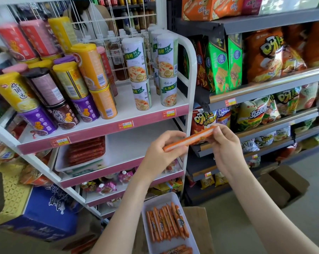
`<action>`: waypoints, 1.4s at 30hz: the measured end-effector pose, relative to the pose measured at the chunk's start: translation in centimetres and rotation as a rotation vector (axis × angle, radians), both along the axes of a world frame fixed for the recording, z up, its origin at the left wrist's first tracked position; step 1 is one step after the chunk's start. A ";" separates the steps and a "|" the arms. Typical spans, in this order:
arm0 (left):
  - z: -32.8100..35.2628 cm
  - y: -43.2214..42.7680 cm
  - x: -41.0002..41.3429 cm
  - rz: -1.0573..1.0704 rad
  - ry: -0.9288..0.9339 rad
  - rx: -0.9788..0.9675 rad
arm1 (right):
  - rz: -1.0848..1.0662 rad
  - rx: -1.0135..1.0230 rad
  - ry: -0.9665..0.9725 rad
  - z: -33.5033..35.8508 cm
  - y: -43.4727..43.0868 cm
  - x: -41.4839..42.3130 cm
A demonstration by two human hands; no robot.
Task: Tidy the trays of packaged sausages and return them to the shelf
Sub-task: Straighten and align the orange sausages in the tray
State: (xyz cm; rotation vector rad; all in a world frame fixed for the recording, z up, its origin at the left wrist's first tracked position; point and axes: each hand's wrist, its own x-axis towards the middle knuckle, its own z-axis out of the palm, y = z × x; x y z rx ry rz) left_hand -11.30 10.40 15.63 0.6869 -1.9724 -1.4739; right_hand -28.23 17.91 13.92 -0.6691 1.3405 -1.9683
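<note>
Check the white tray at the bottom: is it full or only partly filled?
Partly filled. The white tray holds one row of orange sausage sticks, with bare bottom showing around them and more at the frame edge.

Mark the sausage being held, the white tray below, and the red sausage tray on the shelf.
held sausage (190,138): head view, middle of wrapper.
white tray (161,199): head view, bare top rim.
red sausage tray (62,169): head view, front-left rim.

Both my forearms reach forward and up, bare. My left hand (159,151) pinches with fingers curled, my right hand (223,142) pinches opposite, thumb up, palms facing each other.
</note>
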 end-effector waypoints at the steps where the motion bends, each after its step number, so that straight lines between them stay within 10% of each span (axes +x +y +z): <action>1: 0.3 0.0 0.2 0.024 0.075 0.015 | -0.004 -0.024 -0.091 -0.2 -0.1 -0.1; 12: 0.1 1.6 -2.4 0.131 0.271 -0.229 | 0.188 0.088 -0.150 -3.0 -0.6 1.7; 17: -1.0 1.2 -2.5 0.177 0.186 -0.350 | 0.179 0.263 0.329 -2.2 0.0 1.1; 28: -2.5 0.5 -2.4 0.225 0.022 -0.533 | 0.034 -0.062 1.008 1.9 0.5 3.4; 33: -2.3 0.3 -2.1 0.210 0.007 -0.510 | 0.002 -0.075 0.966 1.8 0.3 3.8; 42: -2.3 0.0 1.0 0.224 -0.030 -0.121 | -0.030 -0.188 0.041 -0.3 -0.4 1.6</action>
